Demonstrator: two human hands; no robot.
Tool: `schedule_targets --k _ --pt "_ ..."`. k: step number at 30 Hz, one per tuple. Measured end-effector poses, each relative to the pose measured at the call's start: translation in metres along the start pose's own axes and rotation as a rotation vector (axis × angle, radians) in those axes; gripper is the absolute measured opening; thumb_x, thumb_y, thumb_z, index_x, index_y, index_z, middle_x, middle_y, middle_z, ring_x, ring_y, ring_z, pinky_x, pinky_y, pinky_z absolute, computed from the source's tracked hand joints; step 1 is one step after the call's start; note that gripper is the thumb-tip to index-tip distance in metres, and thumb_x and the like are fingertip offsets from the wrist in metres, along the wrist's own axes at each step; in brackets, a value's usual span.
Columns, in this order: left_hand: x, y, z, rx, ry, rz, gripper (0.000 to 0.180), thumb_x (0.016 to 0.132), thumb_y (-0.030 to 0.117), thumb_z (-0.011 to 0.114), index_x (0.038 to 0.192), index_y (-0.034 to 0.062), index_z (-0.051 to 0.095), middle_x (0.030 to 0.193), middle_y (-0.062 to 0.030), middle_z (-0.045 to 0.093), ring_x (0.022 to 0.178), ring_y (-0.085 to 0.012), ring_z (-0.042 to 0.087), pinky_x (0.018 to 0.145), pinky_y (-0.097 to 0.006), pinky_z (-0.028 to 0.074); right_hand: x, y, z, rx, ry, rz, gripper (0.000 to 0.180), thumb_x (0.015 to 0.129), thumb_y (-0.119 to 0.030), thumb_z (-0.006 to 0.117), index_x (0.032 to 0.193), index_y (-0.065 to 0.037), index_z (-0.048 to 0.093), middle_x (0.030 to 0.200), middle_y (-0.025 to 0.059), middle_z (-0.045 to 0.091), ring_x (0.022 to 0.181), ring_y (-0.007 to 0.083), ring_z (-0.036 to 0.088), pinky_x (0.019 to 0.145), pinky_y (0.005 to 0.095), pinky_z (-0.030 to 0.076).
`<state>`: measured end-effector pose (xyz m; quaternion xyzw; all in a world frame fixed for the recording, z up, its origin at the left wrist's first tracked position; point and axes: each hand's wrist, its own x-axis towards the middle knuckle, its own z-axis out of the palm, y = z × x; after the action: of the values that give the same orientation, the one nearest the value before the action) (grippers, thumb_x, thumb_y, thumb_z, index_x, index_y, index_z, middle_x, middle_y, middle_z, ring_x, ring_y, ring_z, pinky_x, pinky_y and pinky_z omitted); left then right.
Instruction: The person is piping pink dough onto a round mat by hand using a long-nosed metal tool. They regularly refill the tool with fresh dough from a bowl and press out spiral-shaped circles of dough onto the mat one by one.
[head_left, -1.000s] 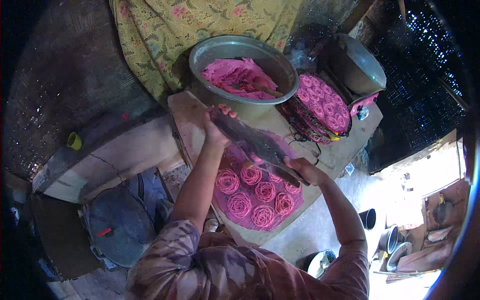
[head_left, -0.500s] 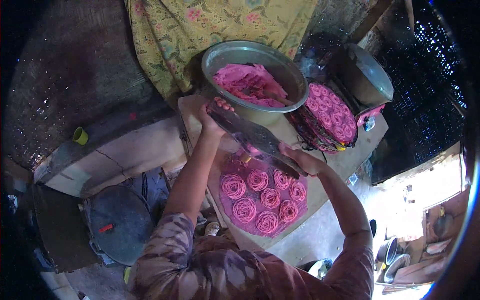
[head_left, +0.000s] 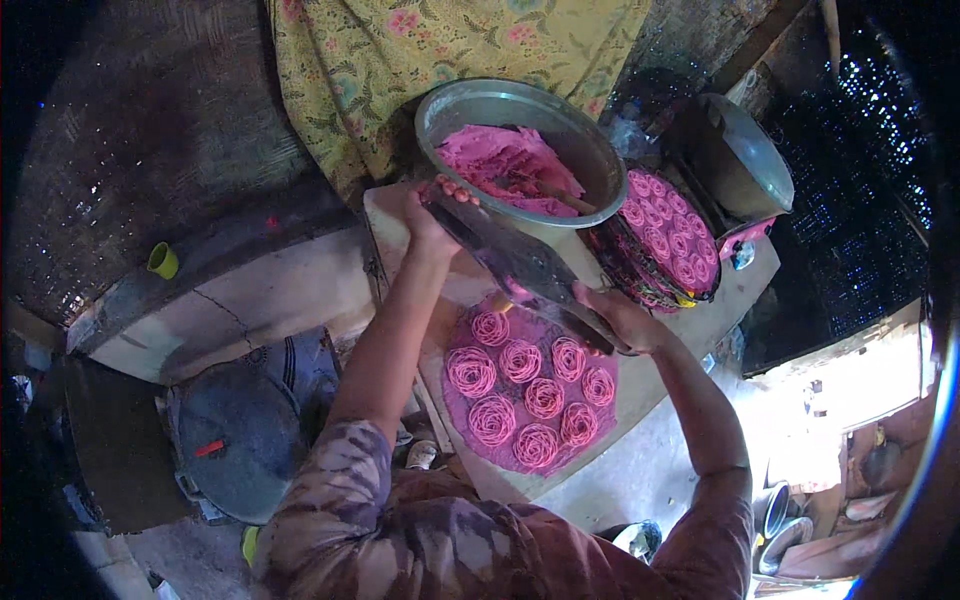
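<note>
My left hand [head_left: 436, 222] grips the upper-left end of a dark two-handled press [head_left: 522, 268]. Its lower-right end is in my right hand [head_left: 622, 320]. Held at a slant, the press hangs over a round pink mat [head_left: 572, 459]. A short yellowish tube [head_left: 500, 302] shows under its middle, with a bit of pink dough beside it. Coiled nests of pink noodle strands [head_left: 543, 398] lie on the mat. One smaller nest [head_left: 490, 328] sits just below the tube; the press hides whatever lies behind it.
A large metal basin [head_left: 603, 178] holds pink dough [head_left: 510, 165] and a stick-like handle. Right of it, stacked round trays [head_left: 665, 228] carry more pink nests. A big metal pot [head_left: 735, 165] stands behind them. Left are a low ledge [head_left: 240, 290], a yellow-green cup [head_left: 163, 261] and a dark round lid [head_left: 240, 440].
Loose strands under the press have become a small round nest at the mat's upper left. Both hands keep their grip on the press. The whole view has shifted slightly.
</note>
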<state>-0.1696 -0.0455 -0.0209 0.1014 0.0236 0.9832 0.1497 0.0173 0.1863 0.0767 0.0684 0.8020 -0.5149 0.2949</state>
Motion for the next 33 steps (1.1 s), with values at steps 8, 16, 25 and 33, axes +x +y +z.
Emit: schedule_targets --k 8,16,25,33 --pt "-0.019 0.003 0.007 0.029 0.100 -0.002 0.022 0.080 0.030 0.041 0.077 0.0108 0.050 0.066 -0.0009 0.049 0.061 -0.0186 0.051 0.067 -0.036 0.043 -0.012 -0.006 0.008 0.100 0.007 0.063 0.058 0.090 -0.061 0.045 0.102 -0.007 0.063 0.066 0.0019 0.060 0.049 0.0095 0.054 0.041 0.0242 0.043" --pt "0.002 -0.004 -0.044 -0.024 0.018 -0.021 0.021 0.080 0.031 0.040 0.074 0.0127 0.049 0.064 0.0002 0.048 0.060 -0.0182 0.049 0.066 -0.035 0.042 0.031 0.033 -0.004 -0.044 0.051 0.077 0.060 0.089 -0.060 0.046 0.092 -0.003 0.066 0.065 0.0042 0.060 0.051 0.0096 0.055 0.044 0.0244 0.043" --pt "-0.010 0.033 -0.032 0.066 0.082 0.031 0.028 0.082 0.036 0.034 0.076 0.0105 0.045 0.066 -0.0033 0.046 0.062 -0.0211 0.047 0.067 -0.039 0.041 0.057 0.041 0.013 0.092 -0.073 -0.003 0.060 0.090 -0.061 0.043 0.104 -0.006 0.060 0.072 0.0051 0.063 0.058 0.0109 0.060 0.048 0.0241 0.045" --pt "-0.061 0.087 0.133 0.031 -0.418 -0.031 0.029 0.091 0.037 0.036 0.073 0.0161 0.044 0.058 0.0032 0.040 0.055 -0.0122 0.043 0.062 -0.033 0.037 -0.033 0.017 -0.002 0.264 0.024 -0.332 0.064 0.094 -0.057 0.037 0.124 -0.003 0.053 0.098 0.0104 0.063 0.079 0.0177 0.063 0.066 0.0272 0.052"
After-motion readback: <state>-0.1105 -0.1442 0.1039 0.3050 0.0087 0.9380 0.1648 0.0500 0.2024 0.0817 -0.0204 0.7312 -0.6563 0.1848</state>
